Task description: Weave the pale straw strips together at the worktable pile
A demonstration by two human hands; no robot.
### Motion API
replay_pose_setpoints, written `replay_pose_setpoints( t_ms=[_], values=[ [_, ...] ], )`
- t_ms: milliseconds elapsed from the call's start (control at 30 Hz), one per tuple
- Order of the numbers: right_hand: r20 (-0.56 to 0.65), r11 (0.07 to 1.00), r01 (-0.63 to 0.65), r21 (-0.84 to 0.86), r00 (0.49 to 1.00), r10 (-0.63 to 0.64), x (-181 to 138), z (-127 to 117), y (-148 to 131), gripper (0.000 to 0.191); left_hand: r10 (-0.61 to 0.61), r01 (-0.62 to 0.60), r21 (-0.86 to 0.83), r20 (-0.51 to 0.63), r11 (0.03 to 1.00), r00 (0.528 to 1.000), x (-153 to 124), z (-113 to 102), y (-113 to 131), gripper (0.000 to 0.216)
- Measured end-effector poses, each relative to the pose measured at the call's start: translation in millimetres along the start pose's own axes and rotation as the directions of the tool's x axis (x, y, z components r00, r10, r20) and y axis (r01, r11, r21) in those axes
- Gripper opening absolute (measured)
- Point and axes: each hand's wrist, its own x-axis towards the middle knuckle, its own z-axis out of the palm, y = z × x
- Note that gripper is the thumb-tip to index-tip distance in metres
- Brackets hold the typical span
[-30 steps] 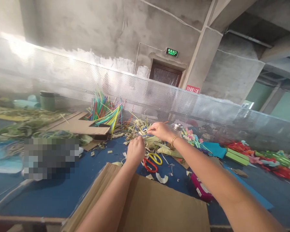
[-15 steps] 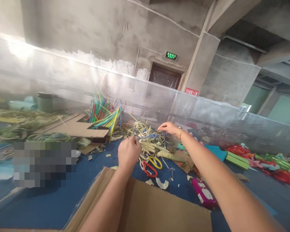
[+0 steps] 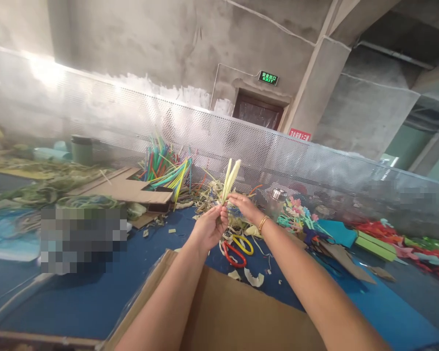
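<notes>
Upright above the table stands a small bundle of pale yellow strips (image 3: 231, 178) that look like corn husk. My left hand (image 3: 211, 225) is closed round its lower end. From the right, my right hand (image 3: 246, 206), with a gold bracelet at the wrist, pinches the bundle just above the left fingers. Part of the bundle's base is hidden by my fingers. Below and behind my hands lies a tangled heap of dry husk scraps (image 3: 212, 191). Scissors with one red and one yellow handle loop (image 3: 235, 255) rest on the near side of the heap.
A cardboard sheet (image 3: 241, 312) lies in front of me. At the left are a cardboard box (image 3: 109, 187), colourful thin stems (image 3: 164, 163) and a green tumbler (image 3: 82, 148). Coloured flowers (image 3: 296, 209) and a blue sheet (image 3: 391, 302) are on the right. A perforated metal screen (image 3: 205, 129) stands behind.
My hands, apart before over the heap, have come together at the bundle. The husk strips now point upward. The purple pack at the right is no longer visible, and the view has shifted slightly.
</notes>
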Motion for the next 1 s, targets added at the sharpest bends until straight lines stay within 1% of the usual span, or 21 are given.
replay_pose_setpoints(
  t_ms=[67,133,233,333,400,433,533,567,633,700,800,900,1000],
  values=[
    [0.076,0.996,0.003,0.092,0.997,-0.010,-7.9,14.0,-8.1,0.027,-0.013,0.014,-0.049,0.009,0.999,1.000,1.0,-0.8,0.3,0.012],
    [0.099,0.992,-0.037,0.121,0.995,0.025,-15.7,20.1,-13.4,0.027,-0.038,0.040,-0.098,0.018,0.994,0.999,2.1,-1.7,0.8,0.013],
    [0.082,0.990,-0.099,0.098,0.992,0.091,-24.2,18.5,-16.1,0.028,-0.088,0.095,-0.155,0.051,0.983,0.995,2.6,-3.0,1.2,0.016],
    [0.019,0.998,-0.046,0.054,0.999,0.045,-25.9,16.8,-14.7,0.024,-0.134,0.151,-0.167,0.106,0.974,0.985,1.9,-4.0,0.7,0.018],
    [-0.025,0.995,-0.024,0.098,0.999,0.026,-24.6,20.1,-13.2,0.023,-0.155,0.176,-0.151,0.142,0.973,0.978,1.4,-4.8,0.1,0.018],
    [-0.027,0.989,-0.035,0.141,0.999,0.040,-24.0,22.9,-12.5,0.023,-0.158,0.179,-0.140,0.151,0.974,0.976,1.5,-5.3,-0.1,0.018],
    [0.005,0.957,-0.125,0.260,0.992,0.128,-25.1,31.5,-11.0,0.025,-0.123,0.139,-0.103,0.144,0.985,0.982,3.4,-7.9,-0.8,0.020],
    [-0.011,0.950,-0.150,0.276,0.987,0.159,-26.5,33.4,-10.5,0.026,-0.103,0.115,-0.087,0.136,0.990,0.985,4.6,-9.1,-1.1,0.021],
    [-0.095,0.950,-0.162,0.267,0.976,0.194,-30.0,34.6,-8.9,0.026,-0.067,0.074,-0.046,0.121,0.996,0.990,7.5,-11.6,-2.2,0.022],
    [-0.186,0.967,-0.130,0.221,0.967,0.173,-33.4,33.6,-6.5,0.025,-0.031,0.032,-0.013,0.103,0.999,0.994,10.0,-13.4,-3.9,0.021],
    [-0.231,0.983,-0.088,0.161,0.965,0.124,-37.3,31.8,-1.5,0.023,0.024,-0.024,0.006,0.093,1.000,0.995,11.3,-13.9,-6.2,0.014],
    [-0.226,0.979,-0.127,0.157,0.961,0.161,-40.7,31.1,3.7,0.026,0.001,-0.001,0.007,0.105,1.000,0.995,10.3,-13.3,-6.9,0.016],
    [-0.252,0.964,-0.187,0.189,0.939,0.232,-44.8,29.1,7.8,0.028,-0.051,0.048,0.028,0.100,0.998,0.994,10.5,-14.3,-7.4,0.019]
  ],
)
